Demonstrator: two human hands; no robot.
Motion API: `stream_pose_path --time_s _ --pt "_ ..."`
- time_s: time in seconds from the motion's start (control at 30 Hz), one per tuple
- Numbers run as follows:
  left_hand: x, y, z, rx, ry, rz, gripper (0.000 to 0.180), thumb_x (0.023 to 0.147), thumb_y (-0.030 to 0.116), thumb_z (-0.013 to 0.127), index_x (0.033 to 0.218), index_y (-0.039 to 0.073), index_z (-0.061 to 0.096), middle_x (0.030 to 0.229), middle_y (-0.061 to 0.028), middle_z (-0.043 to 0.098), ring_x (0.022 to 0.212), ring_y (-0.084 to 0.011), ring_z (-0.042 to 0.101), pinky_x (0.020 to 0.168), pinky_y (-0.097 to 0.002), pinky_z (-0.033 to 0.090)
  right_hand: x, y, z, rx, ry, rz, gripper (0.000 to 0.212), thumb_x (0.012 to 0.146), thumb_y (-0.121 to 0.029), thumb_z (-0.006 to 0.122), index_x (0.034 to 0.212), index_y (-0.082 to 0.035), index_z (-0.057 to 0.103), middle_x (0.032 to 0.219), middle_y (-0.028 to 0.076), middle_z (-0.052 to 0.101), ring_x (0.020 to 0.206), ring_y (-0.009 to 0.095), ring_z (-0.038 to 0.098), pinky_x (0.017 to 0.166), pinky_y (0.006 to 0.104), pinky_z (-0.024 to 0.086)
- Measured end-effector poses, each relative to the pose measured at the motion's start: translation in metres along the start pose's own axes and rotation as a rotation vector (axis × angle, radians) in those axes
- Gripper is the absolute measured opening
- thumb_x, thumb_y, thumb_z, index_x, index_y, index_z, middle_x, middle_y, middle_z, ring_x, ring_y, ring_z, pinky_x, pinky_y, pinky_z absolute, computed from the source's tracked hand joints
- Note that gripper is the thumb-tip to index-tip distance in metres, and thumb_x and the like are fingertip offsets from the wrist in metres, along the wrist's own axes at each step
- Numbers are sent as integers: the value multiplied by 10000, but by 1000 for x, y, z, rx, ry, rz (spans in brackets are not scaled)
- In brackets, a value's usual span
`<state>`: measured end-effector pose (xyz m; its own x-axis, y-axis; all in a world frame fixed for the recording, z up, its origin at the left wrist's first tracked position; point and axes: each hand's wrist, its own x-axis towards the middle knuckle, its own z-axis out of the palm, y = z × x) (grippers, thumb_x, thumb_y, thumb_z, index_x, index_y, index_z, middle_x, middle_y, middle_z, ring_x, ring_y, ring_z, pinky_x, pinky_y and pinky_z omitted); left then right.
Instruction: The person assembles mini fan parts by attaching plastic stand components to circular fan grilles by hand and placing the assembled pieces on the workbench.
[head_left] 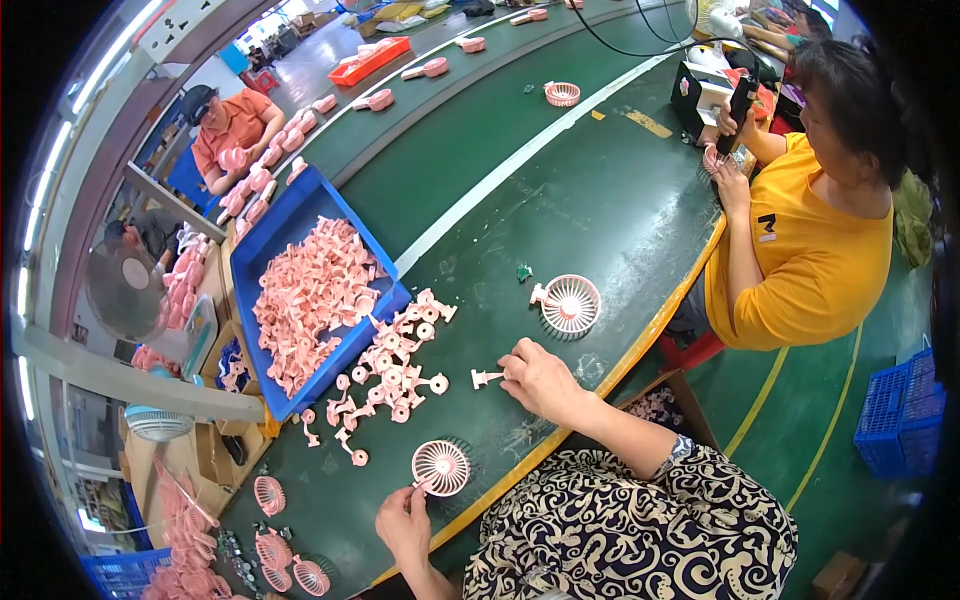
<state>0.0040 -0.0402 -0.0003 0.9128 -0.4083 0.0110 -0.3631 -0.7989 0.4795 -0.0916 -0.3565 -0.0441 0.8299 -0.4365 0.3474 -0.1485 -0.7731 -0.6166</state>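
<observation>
My left hand point(404, 527) is at the table's near edge, fingers pinched on the rim of a round pink fan guard point(441, 468) with radial ribs. Farther right, my right hand point(545, 382) grips a small pink plastic bracket point(485, 379), whose end sticks out to the left of the fingers. Beyond that hand lies another fan guard point(572, 304) with a bracket at its left side and a small green circuit board point(524, 272) near it. Many loose pink brackets point(390, 360) are spread on the green table, left of my right hand.
A blue bin point(345, 200) heaped with pink brackets stands at the left. More fan guards point(272, 548) lie at the near left. At right, a co-worker in a yellow shirt point(810, 240) holds a black power screwdriver point(738, 112). Pink fan bodies point(427, 68) line the far belt.
</observation>
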Motion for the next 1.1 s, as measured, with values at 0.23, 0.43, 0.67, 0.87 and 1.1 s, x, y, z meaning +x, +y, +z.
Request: stream_pose_path --time_s 0.23,0.43,0.67,0.87,1.1 --pt "1 -2 -1 -60 -10 -76 212 900 214 773 948 8 784 713 -135 705 606 -266 667 610 -384 502 -1 -2 1 -18 -13 27 320 832 -116 804 1107 -18 673 1049 124 564 981 320 647 842 428 554" --pt "-4 -14 8 -236 26 -77 167 901 141 760 985 -2 785 648 -108 678 543 -148 603 562 -315 474 -4 -7 -3 -31 -52 56 312 836 -116 791 1103 -14 668 1048 146 574 982 344 648 844 440 560" --pt "-10 -25 16 -256 1 -109 199 915 218 751 949 23 769 728 -202 672 599 -314 661 595 -392 503 8 -15 -8 5 -108 1 284 828 -148 808 1063 -21 712 926 151 645 776 372 691 720 463 578" --pt "4 -1 15 -382 13 -68 197 948 181 740 989 -10 767 655 -69 643 598 -80 548 547 -295 437 6 -68 -1 145 -120 -138 281 796 -97 851 1040 -38 725 919 107 655 625 218 634 551 338 520" --pt "-8 -11 20 -526 -37 -213 142 952 99 713 1012 -16 770 708 0 680 636 -39 543 568 -250 432 -9 -104 35 235 -218 -343 271 805 -102 850 1030 -50 709 939 97 657 687 262 678 569 376 548"
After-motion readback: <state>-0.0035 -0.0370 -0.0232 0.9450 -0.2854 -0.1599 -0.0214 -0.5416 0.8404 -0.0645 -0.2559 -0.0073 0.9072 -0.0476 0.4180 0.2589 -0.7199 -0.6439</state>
